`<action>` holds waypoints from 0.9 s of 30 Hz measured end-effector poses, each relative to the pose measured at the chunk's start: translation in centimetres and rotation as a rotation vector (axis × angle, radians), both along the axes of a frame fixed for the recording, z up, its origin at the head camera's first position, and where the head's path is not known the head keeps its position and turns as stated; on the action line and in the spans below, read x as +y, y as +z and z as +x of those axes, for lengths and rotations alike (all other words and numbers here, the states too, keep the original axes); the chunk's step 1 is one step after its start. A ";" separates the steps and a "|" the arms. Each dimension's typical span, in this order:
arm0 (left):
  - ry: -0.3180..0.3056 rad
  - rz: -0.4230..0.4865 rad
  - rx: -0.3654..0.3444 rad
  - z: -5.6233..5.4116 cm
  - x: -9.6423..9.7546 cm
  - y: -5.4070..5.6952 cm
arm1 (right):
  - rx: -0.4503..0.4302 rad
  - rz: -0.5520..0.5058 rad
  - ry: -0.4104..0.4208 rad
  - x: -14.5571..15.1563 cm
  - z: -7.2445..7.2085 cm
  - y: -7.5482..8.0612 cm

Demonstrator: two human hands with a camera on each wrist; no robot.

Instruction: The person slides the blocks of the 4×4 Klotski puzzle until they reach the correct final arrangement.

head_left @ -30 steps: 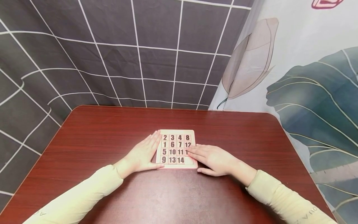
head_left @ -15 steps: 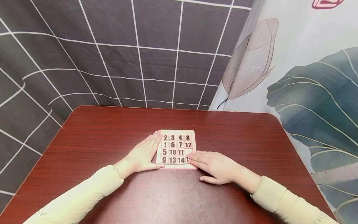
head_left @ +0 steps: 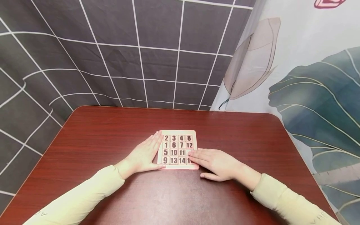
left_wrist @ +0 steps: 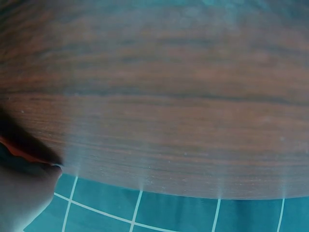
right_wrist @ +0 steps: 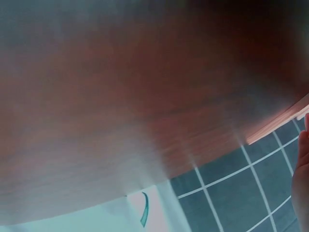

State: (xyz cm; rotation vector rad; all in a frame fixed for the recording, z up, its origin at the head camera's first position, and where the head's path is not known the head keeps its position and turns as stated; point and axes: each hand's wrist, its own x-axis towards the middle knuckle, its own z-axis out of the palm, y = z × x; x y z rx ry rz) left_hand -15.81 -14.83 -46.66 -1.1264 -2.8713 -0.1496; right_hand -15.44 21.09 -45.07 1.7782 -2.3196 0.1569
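A sliding number puzzle [head_left: 177, 152] lies on the table in the head view, its pale frame filled with numbered tiles in rows. My left hand [head_left: 142, 155] rests along its left side, fingers straight at the left edge and thumb at the bottom left corner. From the right, my right hand [head_left: 220, 164] reaches in with straight fingers, the tips on the right column. They partly cover the bottom right tile, which reads 15, and the gap above it under the 12. In the right wrist view the puzzle's edge [right_wrist: 277, 123] shows beside part of the right hand [right_wrist: 301, 179].
The reddish-brown wooden table [head_left: 118, 125] extends around the puzzle on all sides. Behind it hangs a dark curtain [head_left: 157, 62] with white grid lines. A white curtain [head_left: 295, 103] with large leaf prints hangs at the right.
The tile under my right fingertips has slid down one place to the bottom right corner, opening a gap under the 12. The right fingers then shifted slightly up. My left hand stays put.
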 end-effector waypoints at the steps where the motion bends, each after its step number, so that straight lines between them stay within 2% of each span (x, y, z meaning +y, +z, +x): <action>1: 0.000 0.000 -0.001 0.0 0.0 0.0 | -0.007 0.000 -0.012 -0.1 -0.3 0.1; 7: -0.002 0.005 -0.011 0.1 0.0 0.1 | -0.033 0.018 -0.091 -0.4 -2.2 0.1; 11: 0.000 0.004 -0.015 0.1 0.1 0.2 | -0.040 0.031 -0.104 -0.6 -2.7 -0.1; 27: 0.002 -0.025 0.005 -0.1 -0.1 -0.3 | 0.002 -0.019 -0.007 -0.2 -0.9 -0.1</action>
